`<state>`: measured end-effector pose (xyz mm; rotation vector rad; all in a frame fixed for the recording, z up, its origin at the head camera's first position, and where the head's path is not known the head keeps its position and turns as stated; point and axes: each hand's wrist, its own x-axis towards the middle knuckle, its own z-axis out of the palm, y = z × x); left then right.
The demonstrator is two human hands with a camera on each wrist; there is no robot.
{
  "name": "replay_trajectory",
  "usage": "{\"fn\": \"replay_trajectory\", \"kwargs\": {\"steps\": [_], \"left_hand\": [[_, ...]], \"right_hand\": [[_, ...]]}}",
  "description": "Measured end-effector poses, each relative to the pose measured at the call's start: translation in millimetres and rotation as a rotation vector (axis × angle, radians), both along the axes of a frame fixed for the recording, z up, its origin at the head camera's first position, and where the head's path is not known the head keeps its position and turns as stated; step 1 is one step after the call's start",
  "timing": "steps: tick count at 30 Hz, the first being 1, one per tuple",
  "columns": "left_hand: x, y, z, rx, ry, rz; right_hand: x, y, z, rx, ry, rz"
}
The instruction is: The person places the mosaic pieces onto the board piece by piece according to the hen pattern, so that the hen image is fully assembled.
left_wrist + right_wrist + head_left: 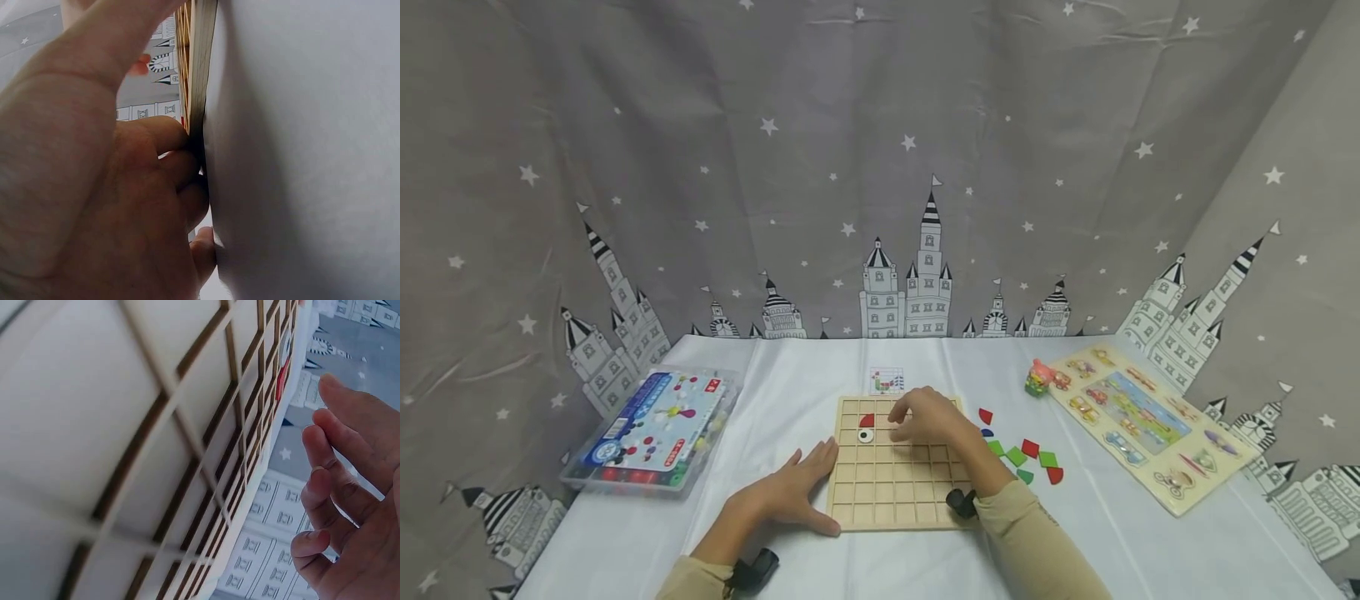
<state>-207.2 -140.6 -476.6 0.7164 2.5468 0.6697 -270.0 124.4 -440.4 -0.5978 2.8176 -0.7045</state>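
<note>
A wooden grid board [895, 527] lies on the white cloth. In its upper left cells sit a red quarter-round piece [867, 421] and, just below, a white eye disc [866, 436] with a dark centre. My left hand [790, 492] rests at the board's left edge, thumb spread towards the near corner; the left wrist view has its fingers against the board's side [201, 69]. Above the upper right cells hovers my right hand [928, 419]. Its fingers [319, 481] are loosely bent, and no piece shows between thumb and fingertips in the right wrist view.
A small picture card [887, 380] lies behind the board. Right of it are several loose pieces, including a red square [1030, 448] and a green one [1017, 456]. Farther right are a small figurine [1038, 377] and a picture puzzle [1157, 425]; a clear plastic case [655, 429] lies left.
</note>
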Motion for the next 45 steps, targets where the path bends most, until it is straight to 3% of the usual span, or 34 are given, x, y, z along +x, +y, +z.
{"fn": "replay_trajectory", "kwargs": {"steps": [10, 16, 21, 32, 45], "left_hand": [[3.8, -4, -0.5, -0.019, -0.03, 0.03], [0.1, -5, 0.5, -0.015, 0.01, 0.004], [-2.3, -4, 2.6, -0.009, 0.004, -0.003], [-4.3, -2, -4.1, 0.003, 0.014, -0.017], [-5.3, -2, -7.8, 0.001, 0.015, -0.012]], "right_hand": [[13.2, 30, -6.2, -0.038, 0.013, -0.044], [16.7, 49, -4.0, -0.068, 0.039, -0.133], [14.9, 67, -6.3, -0.081, 0.035, -0.177], [15.1, 91, -16.5, -0.055, 0.023, -0.188], [2.3, 105, -23.0, 0.017, -0.056, -0.282]]}}
